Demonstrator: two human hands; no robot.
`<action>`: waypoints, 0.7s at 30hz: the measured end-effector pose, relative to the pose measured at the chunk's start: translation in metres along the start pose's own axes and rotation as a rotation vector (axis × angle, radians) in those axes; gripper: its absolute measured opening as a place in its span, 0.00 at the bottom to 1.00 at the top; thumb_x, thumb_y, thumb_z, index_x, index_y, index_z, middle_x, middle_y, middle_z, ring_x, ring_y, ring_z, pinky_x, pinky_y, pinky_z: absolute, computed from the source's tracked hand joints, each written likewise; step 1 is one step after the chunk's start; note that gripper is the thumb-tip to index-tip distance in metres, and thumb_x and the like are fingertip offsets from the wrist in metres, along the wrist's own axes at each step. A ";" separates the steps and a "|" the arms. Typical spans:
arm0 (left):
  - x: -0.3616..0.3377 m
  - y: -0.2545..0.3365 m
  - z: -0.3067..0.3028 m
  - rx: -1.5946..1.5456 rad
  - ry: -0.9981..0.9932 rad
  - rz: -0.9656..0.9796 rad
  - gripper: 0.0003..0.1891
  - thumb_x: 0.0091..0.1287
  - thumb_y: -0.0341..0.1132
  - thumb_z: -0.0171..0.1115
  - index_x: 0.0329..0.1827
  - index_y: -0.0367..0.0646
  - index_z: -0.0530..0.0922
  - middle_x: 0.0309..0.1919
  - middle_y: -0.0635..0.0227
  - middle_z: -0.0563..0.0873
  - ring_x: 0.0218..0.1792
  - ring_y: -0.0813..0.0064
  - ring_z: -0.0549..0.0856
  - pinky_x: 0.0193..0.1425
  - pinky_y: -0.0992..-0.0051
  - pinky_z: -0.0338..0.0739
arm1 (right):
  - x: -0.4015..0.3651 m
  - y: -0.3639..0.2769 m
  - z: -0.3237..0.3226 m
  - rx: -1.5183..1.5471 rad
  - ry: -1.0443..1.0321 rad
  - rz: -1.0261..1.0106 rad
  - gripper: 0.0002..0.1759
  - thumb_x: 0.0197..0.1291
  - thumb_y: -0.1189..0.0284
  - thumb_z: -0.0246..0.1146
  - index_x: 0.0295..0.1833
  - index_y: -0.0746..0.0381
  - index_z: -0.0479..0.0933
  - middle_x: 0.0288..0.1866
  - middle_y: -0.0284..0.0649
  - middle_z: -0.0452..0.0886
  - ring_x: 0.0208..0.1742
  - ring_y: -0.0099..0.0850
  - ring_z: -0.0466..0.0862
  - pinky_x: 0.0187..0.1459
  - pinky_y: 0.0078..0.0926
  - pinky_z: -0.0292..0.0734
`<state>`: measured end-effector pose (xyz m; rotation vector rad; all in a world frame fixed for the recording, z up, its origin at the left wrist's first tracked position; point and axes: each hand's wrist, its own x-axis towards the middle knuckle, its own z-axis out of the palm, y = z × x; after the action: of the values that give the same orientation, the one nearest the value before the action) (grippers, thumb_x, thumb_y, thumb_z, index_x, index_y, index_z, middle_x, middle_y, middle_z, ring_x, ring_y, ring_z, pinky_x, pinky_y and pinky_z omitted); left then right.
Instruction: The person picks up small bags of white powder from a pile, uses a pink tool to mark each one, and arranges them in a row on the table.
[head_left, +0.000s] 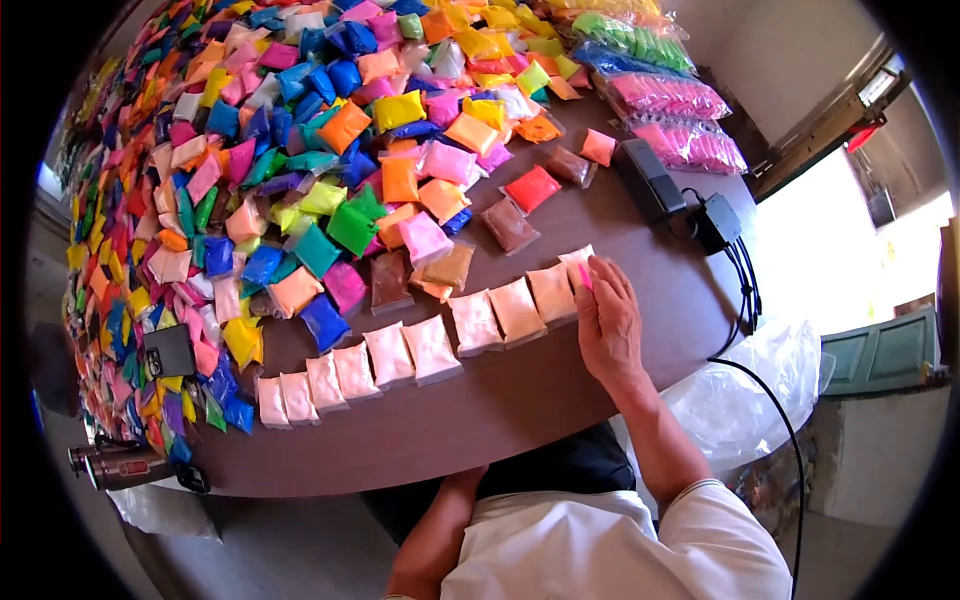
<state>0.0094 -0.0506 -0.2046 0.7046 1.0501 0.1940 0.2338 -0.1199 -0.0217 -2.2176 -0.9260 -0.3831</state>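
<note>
My right hand (610,320) is at the right end of a row of small flat packets, its fingers closed over the edge of a pale peach packet (575,260). A bright pink bit (586,277) shows by the thumb; what it belongs to is hidden. Beside that packet lie a light orange packet (551,293) and a peach packet (516,311). Paler pink packets, such as one pale packet (431,350), continue the row down to the left. My left hand (468,478) is low at the table's front edge, with its fingers hidden.
A big heap of coloured packets (300,130) covers the table's left and back. Clear bags of packets (670,95) stack at back right. A black power adapter (648,180) and cables (745,275) lie at the right edge. A phone (170,352) and flask (125,467) are at left.
</note>
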 end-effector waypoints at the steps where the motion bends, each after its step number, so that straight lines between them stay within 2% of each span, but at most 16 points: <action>1: 0.001 0.000 0.001 -0.004 0.000 0.003 0.20 0.72 0.44 0.49 0.62 0.46 0.63 0.58 0.67 0.69 0.57 0.74 0.68 0.59 0.71 0.64 | -0.003 0.006 0.004 0.036 -0.029 0.013 0.07 0.62 0.75 0.55 0.40 0.69 0.73 0.58 0.51 0.74 0.62 0.50 0.70 0.61 0.41 0.66; 10: -0.001 -0.003 -0.001 -0.017 0.000 0.008 0.19 0.71 0.44 0.49 0.61 0.46 0.64 0.57 0.67 0.70 0.56 0.75 0.69 0.57 0.71 0.65 | -0.014 -0.007 0.013 0.042 -0.061 -0.087 0.07 0.61 0.75 0.56 0.40 0.69 0.74 0.57 0.49 0.75 0.60 0.49 0.72 0.60 0.41 0.68; 16: -0.002 -0.004 -0.002 -0.029 0.001 0.015 0.19 0.71 0.44 0.49 0.60 0.46 0.65 0.56 0.68 0.70 0.54 0.75 0.69 0.56 0.71 0.65 | -0.012 -0.022 -0.005 -0.002 0.086 -0.178 0.06 0.60 0.76 0.56 0.36 0.69 0.74 0.54 0.51 0.77 0.58 0.51 0.74 0.57 0.41 0.69; 19: -0.002 -0.006 -0.001 -0.037 0.000 0.022 0.19 0.71 0.44 0.50 0.60 0.46 0.65 0.55 0.68 0.71 0.54 0.75 0.70 0.55 0.71 0.65 | -0.019 -0.041 -0.008 0.275 -0.099 -0.299 0.02 0.53 0.80 0.58 0.33 0.68 0.73 0.51 0.50 0.78 0.55 0.49 0.76 0.56 0.41 0.69; 21: -0.003 -0.005 -0.001 -0.043 0.001 0.029 0.19 0.71 0.44 0.50 0.60 0.47 0.65 0.55 0.68 0.71 0.53 0.75 0.70 0.55 0.72 0.65 | -0.017 -0.059 -0.009 0.287 -0.230 -0.393 0.03 0.53 0.79 0.59 0.33 0.68 0.72 0.51 0.49 0.77 0.57 0.48 0.75 0.57 0.42 0.68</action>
<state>0.0065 -0.0557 -0.2061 0.6810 1.0344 0.2412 0.1798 -0.1055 0.0051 -1.8388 -1.4524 -0.1578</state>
